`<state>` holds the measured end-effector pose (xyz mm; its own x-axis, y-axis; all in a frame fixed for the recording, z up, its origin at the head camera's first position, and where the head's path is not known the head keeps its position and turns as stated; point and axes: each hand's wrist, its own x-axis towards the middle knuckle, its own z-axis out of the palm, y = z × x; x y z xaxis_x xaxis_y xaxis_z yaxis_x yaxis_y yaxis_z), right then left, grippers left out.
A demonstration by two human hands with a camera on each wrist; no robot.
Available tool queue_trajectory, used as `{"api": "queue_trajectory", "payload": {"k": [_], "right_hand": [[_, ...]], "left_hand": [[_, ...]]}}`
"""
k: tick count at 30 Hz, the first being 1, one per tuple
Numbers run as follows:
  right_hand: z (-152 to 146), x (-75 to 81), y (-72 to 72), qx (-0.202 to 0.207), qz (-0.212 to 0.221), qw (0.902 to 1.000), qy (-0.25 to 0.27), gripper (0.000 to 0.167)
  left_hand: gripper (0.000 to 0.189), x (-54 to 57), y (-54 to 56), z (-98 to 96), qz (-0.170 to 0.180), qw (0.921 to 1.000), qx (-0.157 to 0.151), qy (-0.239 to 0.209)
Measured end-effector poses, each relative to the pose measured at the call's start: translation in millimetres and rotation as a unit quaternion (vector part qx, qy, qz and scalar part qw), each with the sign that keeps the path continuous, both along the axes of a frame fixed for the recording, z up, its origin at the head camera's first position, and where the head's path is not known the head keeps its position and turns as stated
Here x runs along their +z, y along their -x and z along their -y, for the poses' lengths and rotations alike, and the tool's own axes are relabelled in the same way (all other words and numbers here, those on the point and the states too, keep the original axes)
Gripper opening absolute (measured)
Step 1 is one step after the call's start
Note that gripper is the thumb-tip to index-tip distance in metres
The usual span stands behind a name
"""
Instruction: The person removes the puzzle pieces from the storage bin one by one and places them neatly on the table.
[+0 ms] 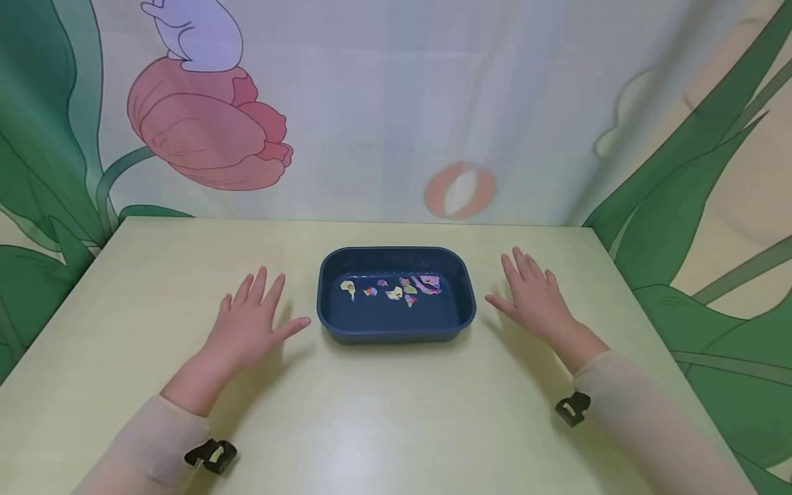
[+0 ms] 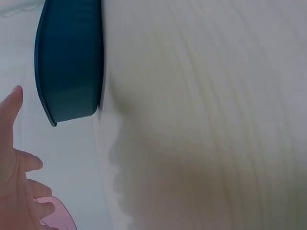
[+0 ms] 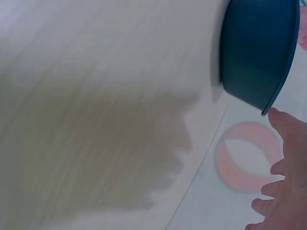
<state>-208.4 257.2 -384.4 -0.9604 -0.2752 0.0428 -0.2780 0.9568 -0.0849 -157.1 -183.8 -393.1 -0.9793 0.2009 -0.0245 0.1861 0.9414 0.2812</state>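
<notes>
A dark blue rectangular tray [image 1: 396,331] with rounded corners rests on the table. Several small colourful flat cut-out pieces, like stickers [image 1: 394,293], lie scattered on its floor. To the tray's left, my left hand [image 1: 250,330] hovers over the table with fingers spread and nothing in it. On the other side my right hand [image 1: 535,299] hovers likewise, palm down and fingers spread, holding nothing. In both wrist views the tray's outer wall [image 2: 72,62] shows, with each thumb pointing toward it and a hand shadow on the tabletop.
The pale wooden table [image 1: 371,412] ends at a white curtain [image 1: 371,124] printed with a pink flower and a rabbit. Green leaf-patterned cloth [image 1: 680,275] hangs beside the table. A black clip-like device [image 1: 213,455] is on the left wrist, another [image 1: 573,408] on the right.
</notes>
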Motion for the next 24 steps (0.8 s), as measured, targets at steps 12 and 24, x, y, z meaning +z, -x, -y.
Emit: {"api": "queue_trajectory", "payload": {"k": [12, 24], "right_hand": [[33, 11.1, 5.3, 0.034, -0.014, 0.9817, 0.187, 0.059], [83, 12.0, 23.4, 0.084, 0.025, 0.9651, 0.247, 0.033]], "left_hand": [[0.083, 8.2, 6.1, -4.0, 0.046, 0.9847, 0.015, -0.167], [0.064, 3.4, 13.4, -16.4, 0.116, 0.9358, 0.045, -0.33]]}}
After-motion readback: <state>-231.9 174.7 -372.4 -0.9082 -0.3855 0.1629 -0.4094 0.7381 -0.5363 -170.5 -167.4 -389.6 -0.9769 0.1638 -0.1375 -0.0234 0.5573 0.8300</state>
